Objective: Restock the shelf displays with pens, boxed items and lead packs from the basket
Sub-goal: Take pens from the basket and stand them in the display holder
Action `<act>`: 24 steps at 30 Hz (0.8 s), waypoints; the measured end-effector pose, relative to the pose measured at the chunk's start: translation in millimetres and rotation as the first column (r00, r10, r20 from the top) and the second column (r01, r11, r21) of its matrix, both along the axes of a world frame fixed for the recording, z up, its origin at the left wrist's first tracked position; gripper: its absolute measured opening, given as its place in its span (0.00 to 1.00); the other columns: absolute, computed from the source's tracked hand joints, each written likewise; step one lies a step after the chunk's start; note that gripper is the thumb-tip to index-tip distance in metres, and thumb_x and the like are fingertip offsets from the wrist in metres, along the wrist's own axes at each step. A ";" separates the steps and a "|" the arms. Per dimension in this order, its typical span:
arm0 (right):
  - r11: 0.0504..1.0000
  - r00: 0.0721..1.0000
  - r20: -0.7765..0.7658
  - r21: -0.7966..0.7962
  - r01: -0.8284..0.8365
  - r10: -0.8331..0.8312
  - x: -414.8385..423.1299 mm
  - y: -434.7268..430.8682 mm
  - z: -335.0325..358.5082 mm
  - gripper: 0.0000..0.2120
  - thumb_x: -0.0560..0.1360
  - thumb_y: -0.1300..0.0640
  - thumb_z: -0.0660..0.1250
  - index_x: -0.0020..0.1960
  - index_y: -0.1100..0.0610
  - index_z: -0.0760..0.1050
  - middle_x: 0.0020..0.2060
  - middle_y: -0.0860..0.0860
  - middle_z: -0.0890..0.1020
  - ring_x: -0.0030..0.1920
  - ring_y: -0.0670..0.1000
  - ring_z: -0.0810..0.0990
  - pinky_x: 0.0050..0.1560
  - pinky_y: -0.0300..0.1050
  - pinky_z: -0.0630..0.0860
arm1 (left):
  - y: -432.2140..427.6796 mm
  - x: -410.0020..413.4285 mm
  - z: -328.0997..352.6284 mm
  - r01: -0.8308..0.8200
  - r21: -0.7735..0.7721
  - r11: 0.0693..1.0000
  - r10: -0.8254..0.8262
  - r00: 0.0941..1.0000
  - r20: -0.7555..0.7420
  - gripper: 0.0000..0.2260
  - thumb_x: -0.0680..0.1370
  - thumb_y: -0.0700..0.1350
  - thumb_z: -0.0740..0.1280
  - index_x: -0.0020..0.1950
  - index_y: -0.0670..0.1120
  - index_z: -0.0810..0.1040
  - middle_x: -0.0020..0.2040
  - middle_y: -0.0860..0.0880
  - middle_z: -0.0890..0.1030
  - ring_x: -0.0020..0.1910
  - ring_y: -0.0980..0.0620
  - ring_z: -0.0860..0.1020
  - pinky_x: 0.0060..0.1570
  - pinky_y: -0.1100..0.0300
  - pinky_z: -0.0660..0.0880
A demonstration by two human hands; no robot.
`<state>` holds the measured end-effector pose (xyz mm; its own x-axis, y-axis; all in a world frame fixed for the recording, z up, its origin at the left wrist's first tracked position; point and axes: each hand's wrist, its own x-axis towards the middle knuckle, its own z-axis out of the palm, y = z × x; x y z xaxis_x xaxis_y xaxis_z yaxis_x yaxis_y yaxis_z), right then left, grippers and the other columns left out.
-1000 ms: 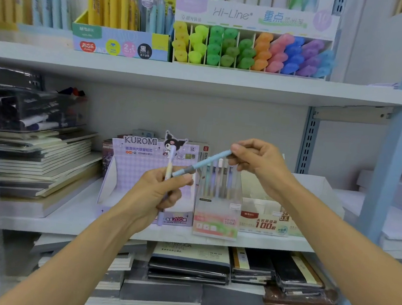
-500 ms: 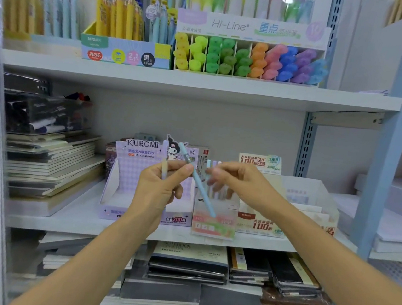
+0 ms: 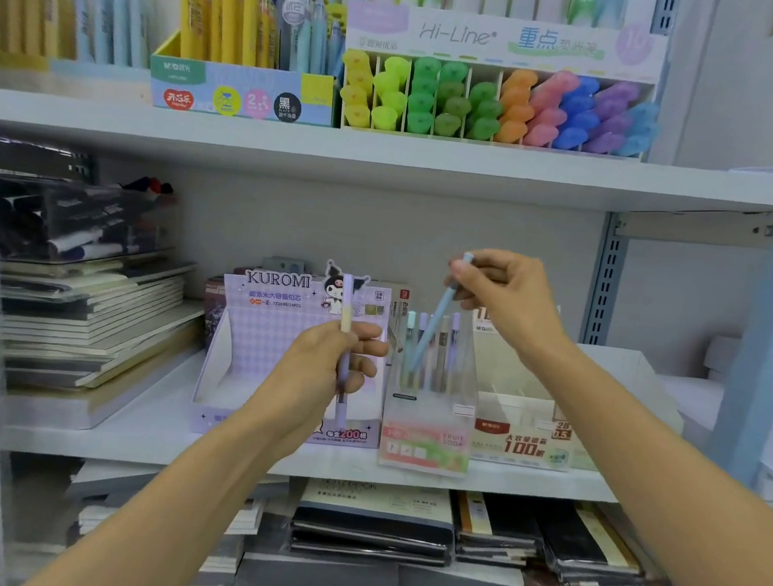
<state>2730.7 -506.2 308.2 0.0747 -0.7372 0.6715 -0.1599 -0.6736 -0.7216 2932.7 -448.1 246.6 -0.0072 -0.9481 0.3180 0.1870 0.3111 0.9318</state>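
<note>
Being judged light, stiff and slippery, the slim pale-blue plastic pen is pinched near its top by the right hand, tip inside the clear plastic pen holder, while a lilac-and-cream pen is gripped upright by the left hand just left of it.

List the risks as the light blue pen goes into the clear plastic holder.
1. The right hand pinches the light blue pen near its top, tilted; its lower end may snag the standing pens in the clear plastic holder.
2. That holder stands at the white shelf's front edge; a hard push might tip it off.
3. The left hand's purple-and-yellow pen could slip.
</note>
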 end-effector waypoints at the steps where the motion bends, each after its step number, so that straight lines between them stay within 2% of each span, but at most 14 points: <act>1: 0.999 0.999 -0.017 0.007 0.033 -0.033 -0.4 -6.5 -3.5 0.03 0.77 0.62 0.69 0.49 0.60 0.80 0.41 0.59 0.85 0.37 0.49 0.84 0.40 0.38 0.81 | -1.5 2.3 -3.4 -0.004 -0.031 1.000 0.005 1.000 0.027 0.12 0.84 0.40 0.54 0.54 0.40 0.77 0.42 0.44 0.82 0.33 0.54 0.77 0.30 0.65 0.73; 4: 0.994 0.989 -0.107 0.027 0.102 -0.099 5.3 -23.3 -21.8 0.02 0.76 0.61 0.70 0.47 0.57 0.81 0.38 0.55 0.85 0.35 0.48 0.84 0.36 0.37 0.80 | -4.7 7.9 -12.4 0.010 -0.086 0.996 0.001 0.991 0.130 0.11 0.84 0.47 0.56 0.57 0.47 0.78 0.39 0.45 0.82 0.32 0.52 0.78 0.32 0.63 0.74; 7: 0.991 0.978 -0.162 0.021 0.135 -0.130 15.2 -38.8 -39.3 0.07 0.75 0.60 0.72 0.51 0.61 0.82 0.36 0.54 0.85 0.32 0.46 0.84 0.34 0.36 0.79 | -10.7 10.3 -17.5 0.013 -0.076 0.997 0.001 0.985 0.174 0.11 0.84 0.51 0.57 0.58 0.54 0.79 0.33 0.48 0.78 0.26 0.53 0.71 0.27 0.63 0.67; 10: 0.989 0.973 -0.184 0.003 0.145 -0.142 20.5 -47.8 -45.4 0.08 0.74 0.60 0.72 0.52 0.62 0.83 0.36 0.54 0.84 0.33 0.47 0.84 0.37 0.38 0.81 | -14.9 10.6 -19.8 0.002 -0.017 1.000 0.001 0.989 0.145 0.10 0.84 0.47 0.57 0.59 0.50 0.77 0.33 0.50 0.78 0.27 0.54 0.70 0.28 0.63 0.66; 14: 0.991 0.968 -0.210 -0.001 0.137 -0.134 18.1 -53.4 -41.0 0.09 0.75 0.60 0.72 0.52 0.62 0.83 0.37 0.54 0.85 0.35 0.49 0.85 0.40 0.43 0.83 | -18.1 12.9 -20.1 0.019 0.025 1.000 -0.021 0.996 0.083 0.09 0.84 0.40 0.56 0.55 0.42 0.76 0.34 0.49 0.80 0.30 0.53 0.74 0.30 0.61 0.70; 18: 0.992 0.975 -0.186 0.015 0.126 -0.121 16.2 -56.0 -38.1 0.09 0.74 0.61 0.72 0.53 0.64 0.82 0.38 0.55 0.85 0.36 0.49 0.85 0.41 0.41 0.83 | -19.3 15.7 -20.0 0.059 -0.005 0.998 -0.059 0.997 0.054 0.10 0.83 0.40 0.59 0.55 0.42 0.80 0.39 0.47 0.80 0.35 0.51 0.79 0.37 0.62 0.77; 22: 0.991 0.951 -0.287 0.036 0.131 -0.116 20.1 -56.2 -41.8 0.09 0.74 0.60 0.72 0.52 0.64 0.82 0.38 0.57 0.85 0.37 0.51 0.85 0.43 0.44 0.83 | -20.2 17.9 -21.6 0.056 0.005 0.998 -0.056 0.998 0.025 0.10 0.80 0.42 0.64 0.53 0.46 0.85 0.39 0.48 0.79 0.40 0.50 0.82 0.46 0.57 0.81; 24: 0.989 0.940 -0.318 0.034 0.141 -0.123 21.2 -56.1 -41.4 0.08 0.74 0.60 0.72 0.51 0.62 0.82 0.37 0.57 0.85 0.36 0.50 0.85 0.42 0.44 0.83 | -20.4 18.7 -22.2 0.071 0.019 0.997 -0.070 0.997 -0.012 0.09 0.77 0.43 0.67 0.52 0.46 0.86 0.37 0.48 0.78 0.39 0.50 0.81 0.46 0.57 0.82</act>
